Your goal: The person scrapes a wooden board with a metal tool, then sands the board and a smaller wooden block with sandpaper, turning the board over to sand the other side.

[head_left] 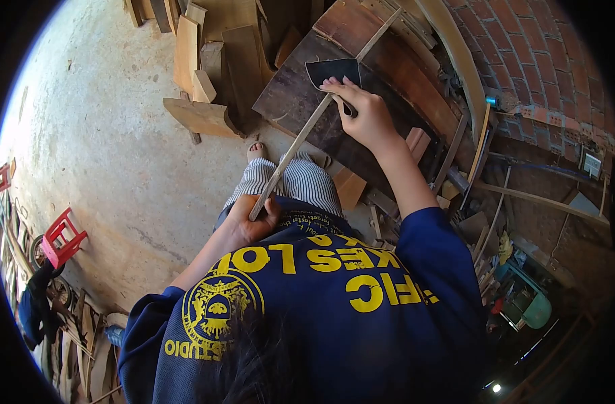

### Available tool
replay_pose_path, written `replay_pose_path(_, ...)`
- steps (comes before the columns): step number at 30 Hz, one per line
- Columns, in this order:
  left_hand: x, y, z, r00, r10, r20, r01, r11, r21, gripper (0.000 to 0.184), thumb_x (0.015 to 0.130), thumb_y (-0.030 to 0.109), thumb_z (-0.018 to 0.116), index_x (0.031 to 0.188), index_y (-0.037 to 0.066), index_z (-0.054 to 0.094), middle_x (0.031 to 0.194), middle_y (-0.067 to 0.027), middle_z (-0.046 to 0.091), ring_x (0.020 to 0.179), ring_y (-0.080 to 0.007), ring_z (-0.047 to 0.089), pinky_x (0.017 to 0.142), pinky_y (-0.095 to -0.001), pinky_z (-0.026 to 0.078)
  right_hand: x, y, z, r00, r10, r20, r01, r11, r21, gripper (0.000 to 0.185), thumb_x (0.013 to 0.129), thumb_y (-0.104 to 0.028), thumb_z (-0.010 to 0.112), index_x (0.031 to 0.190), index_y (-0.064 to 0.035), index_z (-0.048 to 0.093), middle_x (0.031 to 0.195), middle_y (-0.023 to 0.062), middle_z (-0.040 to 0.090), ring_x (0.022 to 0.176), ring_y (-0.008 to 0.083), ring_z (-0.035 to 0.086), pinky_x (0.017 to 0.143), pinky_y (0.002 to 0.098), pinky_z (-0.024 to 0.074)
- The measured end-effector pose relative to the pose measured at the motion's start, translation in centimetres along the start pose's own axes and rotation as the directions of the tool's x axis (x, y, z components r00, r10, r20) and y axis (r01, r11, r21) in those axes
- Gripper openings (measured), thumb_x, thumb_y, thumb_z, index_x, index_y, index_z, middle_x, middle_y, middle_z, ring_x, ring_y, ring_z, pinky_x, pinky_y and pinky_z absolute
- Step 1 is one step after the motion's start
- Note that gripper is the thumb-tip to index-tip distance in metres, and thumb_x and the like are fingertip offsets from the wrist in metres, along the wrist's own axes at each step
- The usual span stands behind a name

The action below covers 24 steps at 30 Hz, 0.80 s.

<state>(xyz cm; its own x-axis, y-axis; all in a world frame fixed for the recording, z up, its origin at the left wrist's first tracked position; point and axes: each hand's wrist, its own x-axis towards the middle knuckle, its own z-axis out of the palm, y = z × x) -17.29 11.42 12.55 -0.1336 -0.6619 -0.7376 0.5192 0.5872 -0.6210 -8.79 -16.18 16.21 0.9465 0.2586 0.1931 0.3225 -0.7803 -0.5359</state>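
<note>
A long thin wooden strip (294, 147) slants from near my waist up across a dark wooden board (287, 97). Its lower end is held in my left hand (255, 217), with the fingers wrapped round it. Farther up, my right hand (361, 111) presses a dark sheet (334, 71), which looks like sandpaper, onto the strip. The right fingers lie over the sheet's lower edge, and a curled part of it shows beneath the palm.
Wood offcuts (200, 60) stand at the upper left of the board. A red plastic stool (63, 237) is at the left. Along the right are a brick wall (543, 60), wooden frames and a green plastic container (538, 310).
</note>
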Motion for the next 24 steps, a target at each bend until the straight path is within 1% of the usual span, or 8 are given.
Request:
replay_pose_path(4, 0.8, 0.4, -0.4, 1.000, 0.020, 0.000, -0.020, 1.000, 0.012, 0.028, 0.097, 0.014, 0.035, 0.089, -0.004, 0.054, 0.066, -0.0098, 0.057, 0.052, -0.0181, 0.059, 0.047, -0.0249, 0.055, -2.7, -8.5, 1.1, 0.944, -0.191, 0.270, 0.143, 0.972, 0.188, 0.050, 0.063, 0.011, 0.060, 0.109, -0.0090, 0.066, 0.116, 0.0113, 0.062, 0.108, 0.0255, 0.060, 0.103, 0.0364, 0.0418)
replay_pose_path(7, 0.8, 0.4, -0.4, 0.999, -0.011, 0.036, 0.008, 0.998, 0.069, 0.028, 0.097, 0.014, 0.035, 0.089, -0.004, 0.054, 0.066, -0.0095, 0.057, 0.052, -0.0184, 0.060, 0.047, -0.0247, 0.055, -2.9, -6.5, 1.2, 0.943, -0.228, 0.242, 0.177, 0.961, 0.212, 0.051, 0.063, 0.011, 0.059, 0.109, -0.0102, 0.066, 0.114, 0.0120, 0.063, 0.107, 0.0259, 0.061, 0.103, 0.0369, 0.0424)
replay_pose_path(10, 0.5, 0.4, -0.4, 0.999, -0.008, -0.031, 0.008, 1.000, 0.021, 0.028, 0.097, 0.014, 0.034, 0.089, -0.004, 0.054, 0.066, -0.0094, 0.057, 0.053, -0.0185, 0.060, 0.047, -0.0247, 0.055, 0.7, 0.6, -0.9, 1.000, 0.002, 0.020, -0.002, 1.000, -0.003, 0.051, 0.066, 0.009, 0.058, 0.112, -0.0118, 0.065, 0.117, 0.0079, 0.062, 0.113, 0.0227, 0.057, 0.104, 0.0380, 0.0404)
replay_pose_path(12, 0.3, 0.3, -0.3, 0.999, 0.001, -0.033, -0.001, 1.000, 0.000, 0.027, 0.097, 0.014, 0.036, 0.089, -0.004, 0.055, 0.066, -0.0093, 0.058, 0.053, -0.0182, 0.060, 0.047, -0.0247, 0.055, -0.1, -1.1, 0.1, 0.999, 0.006, 0.031, -0.003, 0.993, -0.118, 0.053, 0.064, 0.008, 0.059, 0.113, -0.0113, 0.065, 0.119, 0.0071, 0.061, 0.116, 0.0225, 0.055, 0.105, 0.0378, 0.0403)
replay_pose_path(15, 0.8, 0.5, -0.7, 0.999, 0.031, 0.034, -0.033, 0.998, 0.057, 0.026, 0.097, 0.015, 0.037, 0.089, -0.003, 0.054, 0.066, -0.0092, 0.058, 0.053, -0.0174, 0.059, 0.046, -0.0242, 0.055, -2.5, -8.4, 1.5, 0.920, -0.271, 0.284, 0.212, 0.952, 0.221, 0.055, 0.060, 0.008, 0.059, 0.112, -0.0070, 0.064, 0.119, 0.0133, 0.061, 0.112, 0.0227, 0.058, 0.103, 0.0359, 0.0415)
replay_pose_path(18, 0.8, 0.7, -0.8, 1.000, -0.006, 0.006, 0.006, 1.000, 0.028, 0.025, 0.097, 0.015, 0.037, 0.089, -0.003, 0.053, 0.065, -0.0089, 0.057, 0.052, -0.0172, 0.059, 0.045, -0.0242, 0.054, -2.3, -6.3, 1.7, 0.931, -0.301, 0.205, 0.270, 0.948, 0.168, 0.055, 0.059, 0.008, 0.059, 0.110, -0.0088, 0.065, 0.117, 0.0115, 0.063, 0.110, 0.0220, 0.060, 0.102, 0.0360, 0.0427)
replay_pose_path(22, 0.8, 0.8, -0.8, 0.998, -0.063, 0.005, 0.063, 0.998, -0.020, 0.025, 0.097, 0.015, 0.037, 0.089, -0.003, 0.053, 0.066, -0.0090, 0.056, 0.053, -0.0169, 0.059, 0.046, -0.0248, 0.055, 0.8, -1.3, 0.7, 0.998, -0.045, 0.052, 0.049, 0.994, -0.093, 0.054, 0.062, 0.009, 0.057, 0.112, -0.0092, 0.065, 0.118, 0.0102, 0.062, 0.113, 0.0239, 0.057, 0.104, 0.0345, 0.0403)
replay_pose_path(24, 1.0, 0.5, -0.5, 0.999, -0.053, 0.008, 0.053, 0.998, -0.014, 0.026, 0.097, 0.015, 0.035, 0.091, -0.002, 0.053, 0.069, -0.0097, 0.058, 0.054, -0.0175, 0.060, 0.047, -0.0258, 0.056, -1.1, -5.6, 1.6, 0.965, -0.146, 0.217, 0.136, 0.989, 0.061, 0.054, 0.061, 0.009, 0.058, 0.112, -0.0088, 0.065, 0.118, 0.0099, 0.062, 0.113, 0.0228, 0.058, 0.105, 0.0344, 0.0395)
